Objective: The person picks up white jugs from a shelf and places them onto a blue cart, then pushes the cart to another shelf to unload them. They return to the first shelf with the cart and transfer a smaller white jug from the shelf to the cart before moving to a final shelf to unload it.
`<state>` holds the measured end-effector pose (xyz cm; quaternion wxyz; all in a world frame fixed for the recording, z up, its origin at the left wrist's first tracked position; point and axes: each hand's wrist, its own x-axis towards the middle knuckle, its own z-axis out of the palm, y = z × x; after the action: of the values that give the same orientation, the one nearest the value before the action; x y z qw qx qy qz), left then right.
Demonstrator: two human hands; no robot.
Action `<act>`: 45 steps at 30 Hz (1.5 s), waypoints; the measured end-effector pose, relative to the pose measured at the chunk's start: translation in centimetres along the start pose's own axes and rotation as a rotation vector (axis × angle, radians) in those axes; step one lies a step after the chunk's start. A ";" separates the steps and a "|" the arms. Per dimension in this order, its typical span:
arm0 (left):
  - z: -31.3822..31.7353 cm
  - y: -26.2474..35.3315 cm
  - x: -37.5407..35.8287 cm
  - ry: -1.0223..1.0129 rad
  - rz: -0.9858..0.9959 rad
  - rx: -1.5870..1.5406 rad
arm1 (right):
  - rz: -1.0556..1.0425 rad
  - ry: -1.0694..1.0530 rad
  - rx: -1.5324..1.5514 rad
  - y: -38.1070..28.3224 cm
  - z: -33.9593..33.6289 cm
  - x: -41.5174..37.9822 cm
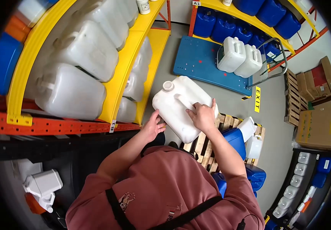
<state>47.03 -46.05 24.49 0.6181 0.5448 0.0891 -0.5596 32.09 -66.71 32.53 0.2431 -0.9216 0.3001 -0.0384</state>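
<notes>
A white plastic jerrycan (180,128), tilted with its capped neck toward the upper left, is in front of my body. My right hand (204,117) grips it near the rear end of its moulded handle, with one finger stretched along the far edge. At the can's near left side is my left hand (153,127), its fingers apart and the fingertips right at the can's wall. Beyond the can's right side lies a wooden pallet (200,147) bearing a blue can (234,142) and white cans (254,147).
To the left, a yellow shelf (132,42) holds large translucent jerrycans (71,92). Ahead stands a blue platform trolley (196,57) with two white jerrycans (232,53). Blue jerrycans (223,27) line the rear rack. Cardboard boxes (319,126) stand at the right, near a yellow EXIT floor sign (257,99).
</notes>
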 end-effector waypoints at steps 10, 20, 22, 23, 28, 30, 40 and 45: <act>6.3 19.1 21.0 -0.240 -0.002 0.376 | 0.325 0.037 0.152 5.4 -1.0 21.3; 15.7 34.5 30.7 -0.264 -0.325 0.594 | 0.529 -0.060 0.257 9.5 -4.3 41.0; 17.1 36.0 33.6 -0.237 -0.336 0.607 | 0.552 -0.180 0.274 11.1 -5.4 44.8; 17.9 36.8 35.1 -0.225 -0.331 0.585 | 0.550 -0.167 0.291 12.2 -5.3 46.4; 23.8 40.4 45.0 -0.159 -0.388 0.571 | 0.577 -0.187 0.376 19.5 -5.6 55.5; 26.7 41.3 49.8 -0.070 -0.375 0.550 | 0.583 -0.158 0.413 23.6 -5.3 59.1; 38.2 40.5 71.9 0.188 -0.378 0.659 | 0.662 -0.314 0.408 42.0 -0.8 74.1; 41.4 39.4 80.4 0.206 -0.362 0.700 | 0.684 -0.221 0.415 47.6 3.0 78.9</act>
<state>86.19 -134.55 5.32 0.2747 0.7512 0.0492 -0.5982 71.77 -143.96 1.49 0.4533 -0.6989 0.5468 0.0842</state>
